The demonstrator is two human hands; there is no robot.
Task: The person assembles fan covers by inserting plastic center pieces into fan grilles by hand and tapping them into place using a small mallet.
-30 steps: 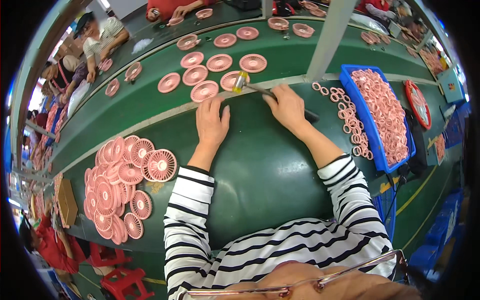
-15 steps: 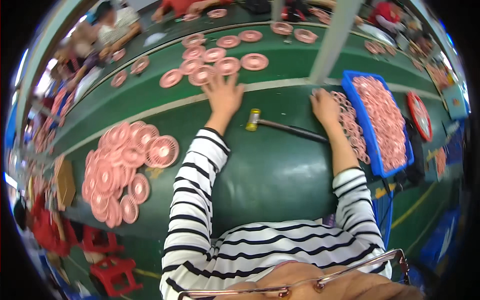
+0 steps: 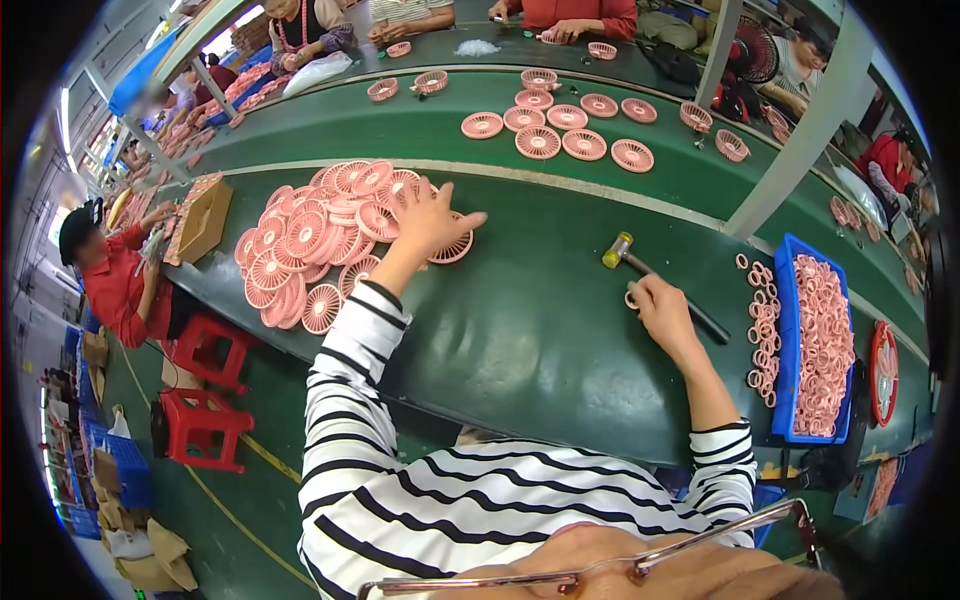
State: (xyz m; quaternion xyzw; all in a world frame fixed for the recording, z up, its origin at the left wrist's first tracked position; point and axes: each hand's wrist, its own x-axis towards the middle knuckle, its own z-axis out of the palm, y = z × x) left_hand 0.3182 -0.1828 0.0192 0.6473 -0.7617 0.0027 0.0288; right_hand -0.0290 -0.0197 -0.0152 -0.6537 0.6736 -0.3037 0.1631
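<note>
Head view shows a long, smooth dark-green worktop (image 3: pixel 540 345) with a dull sheen, carrying a deep blue rectangular plastic tray (image 3: pixel 787 345) heaped with small pink rings. Well left of the tray lies a large overlapping pile of pink round plastic discs (image 3: pixel 310 235), each with fine radial spokes, a plain rim and a solid hub. Ahead and left of the tray, flat pink spoked discs (image 3: pixel 538 142) lie mostly apart on the green strip. By this layout, the work looks part-way along: the pile and rings are plentiful; whether the strip's discs carry rings is too small to tell.

Well left of the tray, the left hand (image 3: pixel 432 220) spreads its fingers over the pile's near-tray edge; any contact is unclear. Nearer the tray's left side, the right hand (image 3: pixel 662 308) pinches one glossy pink ring (image 3: pixel 631 299) at its fingertips, above a yellow-headed, dark-handled hammer (image 3: pixel 616 251). Loose thin pink rings (image 3: pixel 765 335) scatter just beside the tray.
</note>
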